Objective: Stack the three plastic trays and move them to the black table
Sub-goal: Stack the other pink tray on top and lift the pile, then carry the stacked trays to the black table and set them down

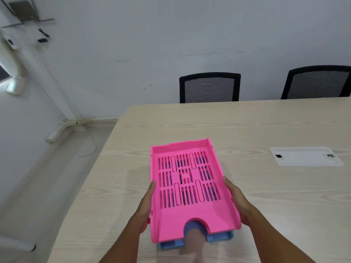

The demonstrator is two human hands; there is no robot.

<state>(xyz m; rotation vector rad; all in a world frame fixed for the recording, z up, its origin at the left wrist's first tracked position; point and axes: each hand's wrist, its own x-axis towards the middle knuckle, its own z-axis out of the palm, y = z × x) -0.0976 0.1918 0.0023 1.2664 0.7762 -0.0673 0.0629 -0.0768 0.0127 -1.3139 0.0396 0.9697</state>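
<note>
Hands clasp a stack of trays from both sides: the left hand [147, 207] presses flat on the left wall of the pink tray [190, 188], the right hand [235, 202] on its right wall, each grip closed on the stack. Between the hands, a blue tray [218, 238] peeks out under the pink one. Beneath lies the pale wooden tabletop [247, 130]; beyond it stand two black chairs [209, 88].
</note>
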